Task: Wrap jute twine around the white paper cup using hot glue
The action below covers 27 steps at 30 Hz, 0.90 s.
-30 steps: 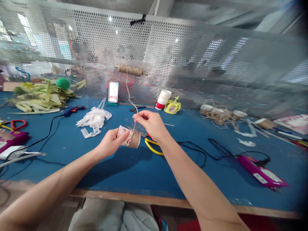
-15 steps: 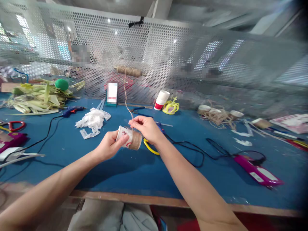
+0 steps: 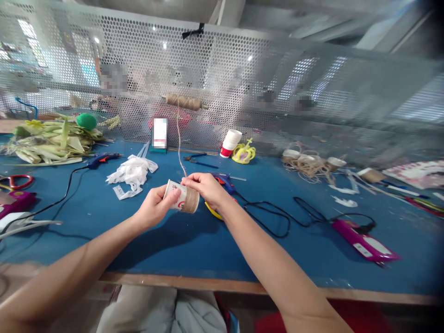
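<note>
My left hand (image 3: 154, 206) grips a paper cup (image 3: 176, 197) held on its side above the blue table; the cup's right half is wound with brown twine. My right hand (image 3: 205, 187) is closed in a pinch on the twine (image 3: 179, 138) right at the cup's top edge. The twine runs up from my fingers to a spool (image 3: 182, 101) fixed on the perforated metal screen.
On the blue table (image 3: 180, 240): a blue glue gun (image 3: 101, 159) with black cord, white lace scrap (image 3: 131, 170), green leaf strips (image 3: 48, 141), a red-and-white cup stack (image 3: 230, 142), yellow-handled scissors (image 3: 211, 211), pink boxes (image 3: 363, 240), twine-wrapped cups (image 3: 308, 163). The wooden edge lies near me.
My right hand has come down from above the cup to its top edge, bringing the twine with it. The left hand keeps its hold on the cup.
</note>
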### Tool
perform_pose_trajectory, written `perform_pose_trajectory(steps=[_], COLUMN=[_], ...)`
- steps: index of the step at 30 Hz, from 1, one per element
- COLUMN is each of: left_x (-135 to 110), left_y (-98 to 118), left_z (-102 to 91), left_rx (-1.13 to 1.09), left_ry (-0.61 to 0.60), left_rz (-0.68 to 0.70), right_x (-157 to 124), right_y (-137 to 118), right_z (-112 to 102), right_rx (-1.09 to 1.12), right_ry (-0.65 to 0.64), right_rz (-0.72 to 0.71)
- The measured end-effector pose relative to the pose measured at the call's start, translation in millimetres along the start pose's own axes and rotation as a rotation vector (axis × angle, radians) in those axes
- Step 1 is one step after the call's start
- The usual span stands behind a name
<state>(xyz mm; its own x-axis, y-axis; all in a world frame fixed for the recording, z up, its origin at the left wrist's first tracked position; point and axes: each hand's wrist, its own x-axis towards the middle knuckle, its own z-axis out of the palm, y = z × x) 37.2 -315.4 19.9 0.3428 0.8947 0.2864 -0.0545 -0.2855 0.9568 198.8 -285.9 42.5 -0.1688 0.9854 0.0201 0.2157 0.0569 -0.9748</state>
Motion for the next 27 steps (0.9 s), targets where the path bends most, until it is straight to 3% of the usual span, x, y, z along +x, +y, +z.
perform_pose_trajectory(steps=[5,7,10,12,18,27], left_x=[5.8,9.9,16.0,18.7,20.1,21.5], left_y=[7.8,11.1,15.6,18.9,27.5,14.5], left_z=[5.0,5.9,6.6,7.3,7.2,5.4], left_rx=[-0.227,-0.315,-0.392,-0.420,-0.474,-0.439], left_ry=[0.120,0.175,0.204,0.162,-0.088,-0.127], left_rz=[-0.162,-0.223,-0.289,-0.313,-0.245,-0.217], right_x=[-3.2,-11.9,-29.9,-40.1,-46.9,-46.7], right_y=[1.9,0.0,-3.5,-4.3,4.3,19.5], right_z=[-11.1,-16.3,-18.7,-16.3,-9.1,-9.3], right_rx=[-0.038,-0.028,-0.076,-0.171,-0.296,-0.401], right_ry=[0.079,0.139,0.065,0.028,0.119,0.230], right_rz=[0.041,-0.026,-0.195,-0.281,-0.348,-0.482])
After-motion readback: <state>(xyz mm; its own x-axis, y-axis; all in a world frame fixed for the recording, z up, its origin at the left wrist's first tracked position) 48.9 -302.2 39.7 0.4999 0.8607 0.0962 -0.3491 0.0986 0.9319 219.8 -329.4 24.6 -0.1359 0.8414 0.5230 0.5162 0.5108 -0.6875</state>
